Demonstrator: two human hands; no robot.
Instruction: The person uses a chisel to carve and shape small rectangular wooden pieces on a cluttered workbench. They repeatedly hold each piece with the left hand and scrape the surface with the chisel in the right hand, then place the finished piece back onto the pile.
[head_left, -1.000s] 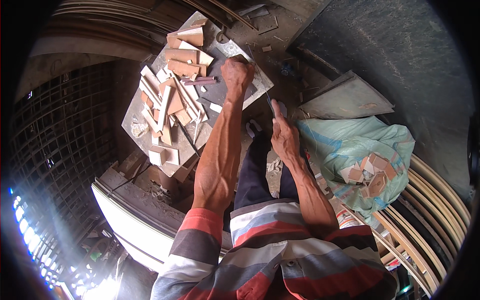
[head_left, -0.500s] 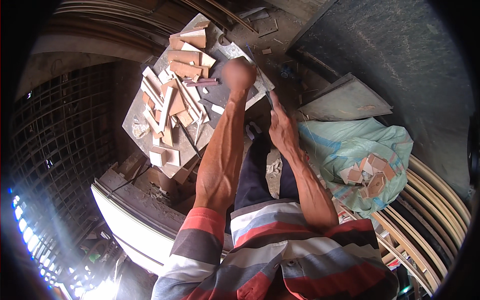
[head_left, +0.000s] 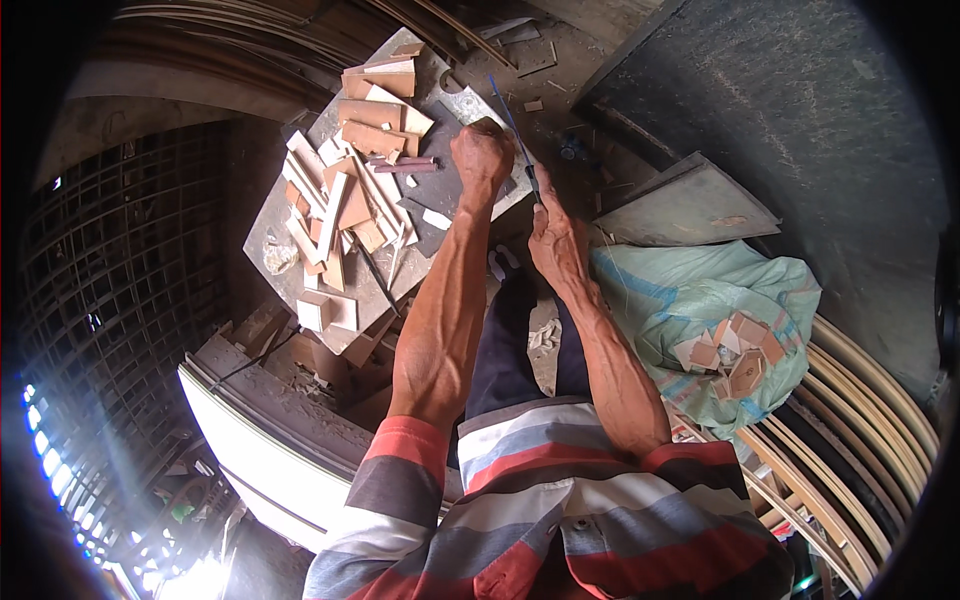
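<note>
Both hands work together: left hand [head_left: 482, 152] fisted, pressing on the grey board [head_left: 275, 215] (contents unclear); right hand [head_left: 553, 235] pinches a thin blue rod [head_left: 510, 118].

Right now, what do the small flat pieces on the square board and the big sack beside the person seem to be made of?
The flat pieces look like cut wood offcuts: tan and reddish-brown, matte, with straight sawn edges. The board under them looks grey and dull, maybe metal sheet or worn plywood; I cannot tell which. The sack looks like woven plastic: pale green with blue stripes, crinkled, slightly shiny.
</note>
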